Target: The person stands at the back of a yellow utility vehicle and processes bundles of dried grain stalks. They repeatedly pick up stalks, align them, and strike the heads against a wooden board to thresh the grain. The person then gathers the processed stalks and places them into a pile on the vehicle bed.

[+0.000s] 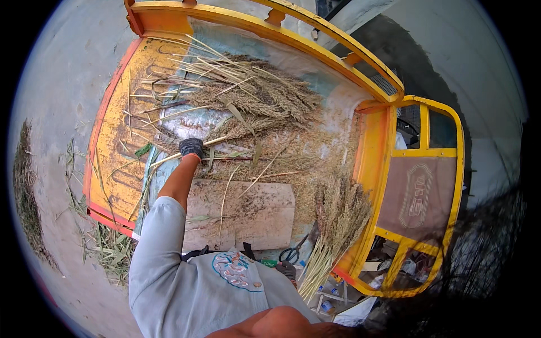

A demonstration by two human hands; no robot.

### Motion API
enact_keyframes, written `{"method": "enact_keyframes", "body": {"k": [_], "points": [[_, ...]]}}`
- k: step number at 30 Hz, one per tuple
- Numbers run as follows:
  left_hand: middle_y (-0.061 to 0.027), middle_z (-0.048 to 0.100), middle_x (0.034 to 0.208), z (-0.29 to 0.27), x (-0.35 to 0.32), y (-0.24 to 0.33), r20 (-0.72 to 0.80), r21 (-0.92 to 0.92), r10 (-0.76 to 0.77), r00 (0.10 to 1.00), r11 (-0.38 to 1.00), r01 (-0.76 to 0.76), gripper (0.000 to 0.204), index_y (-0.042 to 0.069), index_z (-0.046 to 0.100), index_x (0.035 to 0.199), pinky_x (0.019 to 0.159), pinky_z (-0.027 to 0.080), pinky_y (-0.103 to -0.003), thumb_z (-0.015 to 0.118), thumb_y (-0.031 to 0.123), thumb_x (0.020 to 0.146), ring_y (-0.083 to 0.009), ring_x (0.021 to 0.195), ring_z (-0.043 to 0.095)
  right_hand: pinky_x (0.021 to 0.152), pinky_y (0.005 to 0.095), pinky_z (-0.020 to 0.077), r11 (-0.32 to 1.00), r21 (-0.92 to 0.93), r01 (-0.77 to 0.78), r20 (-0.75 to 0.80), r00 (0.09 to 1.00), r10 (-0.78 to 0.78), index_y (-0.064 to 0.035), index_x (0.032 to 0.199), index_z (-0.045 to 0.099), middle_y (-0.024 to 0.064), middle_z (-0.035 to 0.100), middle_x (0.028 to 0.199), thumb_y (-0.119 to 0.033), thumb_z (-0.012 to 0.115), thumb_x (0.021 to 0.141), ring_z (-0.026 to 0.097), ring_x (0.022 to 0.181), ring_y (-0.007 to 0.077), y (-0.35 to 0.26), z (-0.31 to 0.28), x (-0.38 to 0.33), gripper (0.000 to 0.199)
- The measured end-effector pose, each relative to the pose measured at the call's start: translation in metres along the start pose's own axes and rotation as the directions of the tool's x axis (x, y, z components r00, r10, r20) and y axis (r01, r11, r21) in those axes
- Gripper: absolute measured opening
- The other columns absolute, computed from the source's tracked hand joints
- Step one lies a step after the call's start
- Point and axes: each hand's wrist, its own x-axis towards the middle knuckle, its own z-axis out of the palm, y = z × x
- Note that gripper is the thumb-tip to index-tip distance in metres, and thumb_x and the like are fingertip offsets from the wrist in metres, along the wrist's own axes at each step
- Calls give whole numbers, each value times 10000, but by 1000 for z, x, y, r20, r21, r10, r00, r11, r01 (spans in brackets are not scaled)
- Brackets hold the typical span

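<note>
My left hand (191, 147), in a dark grey knit glove, is closed round a pale sorghum stalk (217, 141). The cut end points left, and the seed head lies to the right by the pile. Just beyond the hand is a large heap of sorghum stalks (253, 90) with brown seed heads. Close to my body, my right hand (286, 270) is also gloved; its fingers are mostly hidden. Scissors with dark handles (289, 255) lie just above that hand. A bundle of sorghum heads (341, 214) stands to its right, stems toward me.
The yellow cargo bed (121, 146) has a raised far rail (225, 14) and a cab frame (459, 169) at right. A pinkish board (253, 208) lies before me among loose seeds. Cut leaves (112, 248) litter the ground at left.
</note>
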Motion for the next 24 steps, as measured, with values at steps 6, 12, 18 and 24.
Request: {"method": "enact_keyframes", "body": {"k": [6,12,18,24], "points": [[-133,597,785,-32,-69,-9,-179,-53,198,964,976,-211,237,111,590,828,658,454,-429,568,336,755,-305,761,578,668,310,460,970,-76,232,1,972,-233,-31,827,619,111,629,752,-253,665,654,588,678,219,-19,4,59,285],[-83,569,764,0,-203,-5,-365,28,176,914,984,-178,127,158,559,869,538,457,-406,507,240,786,-274,650,587,497,258,453,815,577,60,305,910,-282,-39,908,596,64,609,728,-150,625,764,563,583,117,-181,41,61,184],[-68,543,763,35,-302,10,-396,-23,187,899,977,-214,167,169,568,919,543,447,-393,513,169,761,-263,645,574,402,252,410,695,701,-159,344,930,-134,-39,766,582,65,571,615,-270,617,766,513,459,128,-276,65,29,233],[-118,599,842,87,-314,-18,-365,-536,303,881,705,-464,353,32,567,986,567,460,-362,634,270,733,-229,632,569,414,272,426,597,785,-164,368,900,-236,-45,781,591,64,562,612,-282,601,788,509,466,135,-240,78,10,237]]}}
